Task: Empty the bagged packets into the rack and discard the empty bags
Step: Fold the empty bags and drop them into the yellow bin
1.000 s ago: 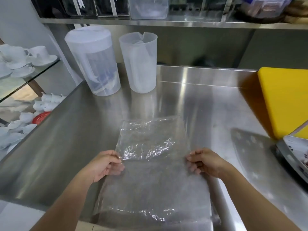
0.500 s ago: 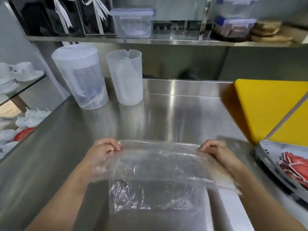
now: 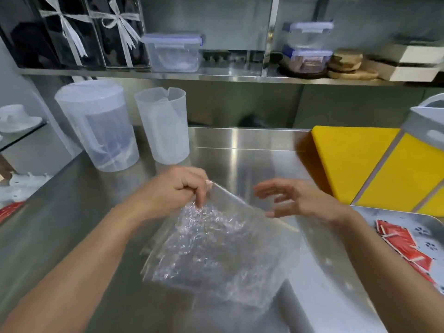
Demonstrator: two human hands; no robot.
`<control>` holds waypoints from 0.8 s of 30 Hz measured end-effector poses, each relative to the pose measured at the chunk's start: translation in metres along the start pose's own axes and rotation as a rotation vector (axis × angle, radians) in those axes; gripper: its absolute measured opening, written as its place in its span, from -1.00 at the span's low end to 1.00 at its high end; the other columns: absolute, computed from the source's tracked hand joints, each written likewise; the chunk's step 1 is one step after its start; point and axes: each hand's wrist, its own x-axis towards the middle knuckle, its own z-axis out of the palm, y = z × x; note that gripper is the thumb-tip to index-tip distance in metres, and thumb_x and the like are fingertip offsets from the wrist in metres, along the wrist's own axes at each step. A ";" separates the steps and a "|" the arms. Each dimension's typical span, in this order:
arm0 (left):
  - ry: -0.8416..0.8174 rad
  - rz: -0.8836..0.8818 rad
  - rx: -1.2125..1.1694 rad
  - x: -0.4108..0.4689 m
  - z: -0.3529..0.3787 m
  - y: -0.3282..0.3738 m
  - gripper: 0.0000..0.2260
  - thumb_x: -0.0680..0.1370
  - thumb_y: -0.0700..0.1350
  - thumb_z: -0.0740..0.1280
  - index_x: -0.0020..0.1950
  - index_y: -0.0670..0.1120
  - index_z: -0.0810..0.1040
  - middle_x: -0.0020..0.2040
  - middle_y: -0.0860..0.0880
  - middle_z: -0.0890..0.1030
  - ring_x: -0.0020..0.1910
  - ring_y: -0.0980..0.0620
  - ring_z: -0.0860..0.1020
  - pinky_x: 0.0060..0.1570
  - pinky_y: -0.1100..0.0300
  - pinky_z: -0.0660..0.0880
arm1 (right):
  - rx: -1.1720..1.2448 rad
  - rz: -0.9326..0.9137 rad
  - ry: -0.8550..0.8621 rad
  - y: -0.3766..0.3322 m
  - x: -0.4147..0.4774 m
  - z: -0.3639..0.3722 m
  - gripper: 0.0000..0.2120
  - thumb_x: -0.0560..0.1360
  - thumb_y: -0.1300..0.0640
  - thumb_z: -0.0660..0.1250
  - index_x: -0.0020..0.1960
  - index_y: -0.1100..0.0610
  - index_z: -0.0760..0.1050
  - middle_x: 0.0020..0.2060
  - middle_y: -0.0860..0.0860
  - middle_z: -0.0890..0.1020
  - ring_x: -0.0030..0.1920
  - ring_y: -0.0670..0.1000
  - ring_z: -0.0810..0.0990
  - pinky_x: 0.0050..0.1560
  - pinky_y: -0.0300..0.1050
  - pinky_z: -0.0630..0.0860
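Where it hangs crumpled above the steel bench (image 3: 240, 150): clear empty bag (image 3: 216, 248), upper corner pinched by left hand (image 3: 173, 191). Right hand (image 3: 298, 198): fingers spread, beside bag's edge, contact unclear. Right: tray (image 3: 394, 218) with red packets (image 3: 401, 241); yellow board (image 3: 348, 159).

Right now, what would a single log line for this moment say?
step: handling empty bag | left hand: pinching clear bag corner | right hand: open, off bag | red packets: in tray, right
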 end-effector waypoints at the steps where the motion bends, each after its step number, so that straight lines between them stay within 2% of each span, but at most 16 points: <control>1: -0.024 0.050 0.036 0.006 0.002 0.010 -0.73 0.30 -0.36 0.15 -0.41 -0.10 0.58 -0.28 -0.08 0.62 -0.22 0.09 0.58 -0.19 0.30 0.48 | -0.058 -0.018 -0.092 -0.011 0.001 0.002 -0.65 0.34 0.13 0.49 0.05 -0.15 0.50 -0.02 -0.28 0.60 0.01 -0.32 0.55 -0.04 -0.52 0.44; 4: -0.059 0.172 0.061 0.021 0.006 0.032 -0.71 0.31 -0.33 0.16 -0.31 -0.03 0.62 -0.26 0.04 0.62 -0.20 0.14 0.59 -0.18 0.33 0.48 | -0.137 -0.041 -0.154 -0.027 0.005 0.010 -0.85 0.33 0.19 0.49 -0.13 0.07 0.59 -0.24 -0.10 0.68 -0.29 -0.29 0.57 -0.21 -0.45 0.45; 5: -0.078 0.209 0.042 0.024 0.002 0.035 -0.72 0.36 -0.29 0.20 -0.25 0.00 0.64 -0.21 0.07 0.63 -0.16 0.14 0.59 -0.15 0.34 0.48 | -0.128 -0.048 -0.115 -0.027 0.005 0.011 -0.89 0.32 0.21 0.49 -0.17 0.14 0.61 -0.26 0.00 0.70 -0.32 -0.24 0.57 -0.23 -0.44 0.46; 7: -0.092 0.219 -0.125 0.028 -0.011 0.027 -0.77 0.41 -0.15 0.31 0.00 0.08 0.64 0.03 0.06 0.62 -0.03 0.09 0.59 -0.02 0.28 0.50 | 0.003 -0.081 -0.016 -0.025 0.000 0.009 -0.90 0.29 0.22 0.52 -0.21 0.16 0.63 -0.27 0.06 0.70 -0.29 -0.17 0.63 -0.20 -0.41 0.50; 9: 0.032 0.144 -0.584 0.027 -0.030 0.010 -0.58 0.34 0.00 0.41 0.20 0.08 0.53 0.16 -0.03 0.59 0.03 -0.03 0.59 0.05 0.09 0.54 | 0.246 -0.146 0.062 -0.021 -0.008 0.002 -0.90 0.22 0.18 0.54 -0.29 0.10 0.65 -0.36 0.00 0.69 -0.28 -0.11 0.66 -0.21 -0.34 0.54; 10: 0.111 0.108 -0.890 0.026 -0.035 -0.002 -0.53 0.31 0.07 0.41 0.21 0.05 0.51 0.14 -0.07 0.60 0.00 -0.05 0.60 0.04 0.03 0.56 | 0.364 -0.181 0.107 -0.019 -0.011 -0.001 -0.93 0.20 0.18 0.52 -0.33 0.08 0.65 -0.41 -0.03 0.68 -0.32 -0.11 0.65 -0.25 -0.34 0.53; 12: 0.245 -0.059 -1.324 0.025 -0.026 -0.024 -0.55 0.35 0.21 0.28 0.12 -0.01 0.55 -0.02 -0.07 0.66 -0.10 0.00 0.63 -0.07 0.07 0.61 | 0.599 -0.204 0.196 -0.014 -0.011 -0.003 -0.94 0.20 0.24 0.48 -0.39 0.12 0.63 -0.47 -0.04 0.65 -0.38 -0.09 0.63 -0.32 -0.32 0.53; 13: 0.279 -0.199 -1.418 0.025 -0.010 -0.033 -0.56 0.37 0.22 0.22 0.03 -0.05 0.60 -0.14 -0.06 0.68 -0.18 0.03 0.65 -0.16 0.13 0.62 | 0.695 -0.183 0.226 -0.012 -0.009 -0.003 -0.95 0.19 0.26 0.47 -0.40 0.15 0.63 -0.48 -0.03 0.65 -0.39 -0.08 0.63 -0.32 -0.30 0.54; 15: 0.260 -0.472 -1.430 0.023 0.037 -0.041 -0.67 0.36 0.11 0.26 -0.22 -0.12 0.66 -0.38 -0.06 0.65 -0.39 0.06 0.63 -0.36 0.24 0.59 | 0.776 -0.090 0.276 -0.007 -0.003 0.003 -0.95 0.18 0.29 0.48 -0.41 0.20 0.62 -0.47 0.01 0.65 -0.37 -0.07 0.64 -0.30 -0.30 0.56; 16: 0.251 -0.569 -1.388 0.021 0.059 -0.044 -0.72 0.36 0.06 0.28 -0.25 -0.13 0.65 -0.41 -0.07 0.63 -0.41 0.04 0.62 -0.37 0.23 0.58 | 0.789 -0.020 0.307 -0.003 0.001 0.007 -0.93 0.20 0.33 0.48 -0.40 0.21 0.62 -0.46 0.02 0.66 -0.37 -0.07 0.64 -0.33 -0.31 0.55; 17: 0.242 -0.625 -1.325 0.020 0.076 -0.048 -0.71 0.42 0.07 0.24 -0.20 -0.10 0.64 -0.37 -0.07 0.66 -0.36 0.01 0.64 -0.30 0.17 0.59 | 0.806 0.057 0.347 0.002 0.004 0.011 -0.91 0.24 0.37 0.47 -0.37 0.22 0.63 -0.44 0.04 0.67 -0.39 -0.06 0.65 -0.38 -0.31 0.54; 18: 0.213 -0.661 -1.288 0.020 0.086 -0.048 -0.62 0.48 0.16 0.15 -0.16 -0.04 0.66 -0.32 -0.04 0.70 -0.30 -0.02 0.67 -0.23 0.08 0.60 | 0.821 0.128 0.394 0.008 0.007 0.014 -0.89 0.28 0.41 0.45 -0.34 0.23 0.62 -0.43 0.05 0.67 -0.41 -0.06 0.64 -0.44 -0.31 0.52; 20: 0.068 -0.639 -1.390 0.022 0.088 -0.047 -0.48 0.41 0.35 0.11 -0.09 0.03 0.70 -0.15 -0.07 0.73 -0.14 -0.10 0.69 -0.18 -0.05 0.62 | 0.818 0.239 0.497 0.021 0.009 0.016 -0.91 0.31 0.43 0.43 -0.25 0.29 0.57 -0.41 0.07 0.65 -0.42 -0.04 0.63 -0.47 -0.26 0.51; 22: -0.142 -0.568 -1.586 0.020 0.078 -0.041 -0.34 0.36 0.40 0.15 0.14 -0.08 0.62 0.02 -0.17 0.69 -0.01 -0.15 0.66 -0.11 0.01 0.60 | 0.772 0.303 0.570 0.032 0.009 0.016 -0.88 0.31 0.41 0.43 -0.18 0.31 0.55 -0.36 0.10 0.65 -0.38 0.00 0.64 -0.41 -0.19 0.52; 24: -0.113 -0.613 -1.407 0.019 0.076 -0.044 -0.34 0.28 0.35 0.33 0.19 -0.09 0.59 -0.02 -0.11 0.69 -0.14 -0.07 0.67 -0.22 0.08 0.60 | 0.704 0.314 0.603 0.040 0.008 0.015 -0.86 0.31 0.39 0.45 -0.14 0.33 0.56 -0.29 0.17 0.67 -0.31 0.07 0.65 -0.31 -0.08 0.57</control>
